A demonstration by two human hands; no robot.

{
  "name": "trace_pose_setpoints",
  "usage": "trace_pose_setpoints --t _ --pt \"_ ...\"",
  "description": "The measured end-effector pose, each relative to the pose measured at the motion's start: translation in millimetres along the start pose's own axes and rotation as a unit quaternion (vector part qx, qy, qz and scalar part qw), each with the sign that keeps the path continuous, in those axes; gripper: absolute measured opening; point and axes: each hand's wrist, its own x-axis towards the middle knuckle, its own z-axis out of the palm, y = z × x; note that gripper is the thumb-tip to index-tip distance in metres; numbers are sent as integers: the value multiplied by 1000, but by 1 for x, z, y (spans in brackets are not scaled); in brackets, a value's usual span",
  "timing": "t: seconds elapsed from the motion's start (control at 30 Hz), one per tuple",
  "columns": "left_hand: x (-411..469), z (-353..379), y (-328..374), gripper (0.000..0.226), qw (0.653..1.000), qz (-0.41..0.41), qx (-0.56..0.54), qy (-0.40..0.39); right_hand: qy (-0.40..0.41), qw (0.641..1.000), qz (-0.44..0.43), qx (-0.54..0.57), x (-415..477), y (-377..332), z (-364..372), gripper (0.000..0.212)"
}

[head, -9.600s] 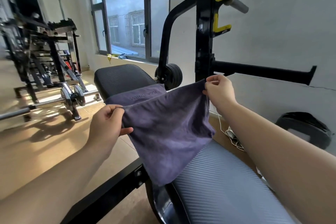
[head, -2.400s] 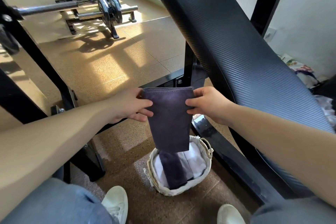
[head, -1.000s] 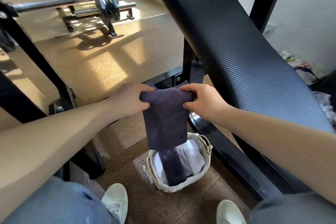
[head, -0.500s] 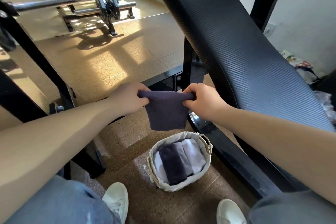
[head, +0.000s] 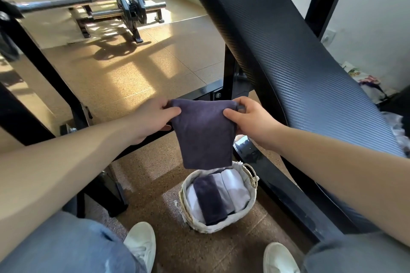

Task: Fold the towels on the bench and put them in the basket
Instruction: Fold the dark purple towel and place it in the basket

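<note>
A folded dark purple towel (head: 204,133) was held up in the air by its two upper corners. It hung flat, with its lower edge just above the far rim of the basket (head: 221,227) and apart from it. The left grip (head: 153,118) was pinched on the towel's upper left corner, with the thumb laid on the near face. The right grip (head: 253,121) was pinched on the upper right corner in the same way. The small round woven basket, lined with pale cloth, was set on the speckled brown floor (head: 173,246) below the hands. It was placed between a white left shoe (head: 142,244) and a white right shoe (head: 279,259), just beside the black steel base rail (head: 288,197) of the bench. Inside it, a folded dark towel (head: 210,203) was stood on edge among folded white towels (head: 236,188), all packed side by side. The black ribbed tabletop (head: 288,62) of the weight bench was seen slanting from the top of the view down to the right, behind the right forearm. At its far right edge a scrap of white cloth (head: 397,126) was visible, too cut off to be identified. Blue jeans (head: 66,248) were seen at the lower left. A loaded barbell (head: 66,4) was seen on a low stand, well beyond on the sunlit floor.
</note>
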Motion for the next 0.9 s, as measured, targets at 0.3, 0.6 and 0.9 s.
trace_pose_setpoints --t 0.3,0.6,0.9 --pt "-1 0 0 13 998 21 -51 15 -26 996 65 60 -1 0 3 31" --pt "4 5 0 27 995 21 -101 16 -13 995 -4 98 5 -1 3 29" --pt "0 6 -3 38 999 27 -29 -29 -34 999 -10 19 3 6 6 36"
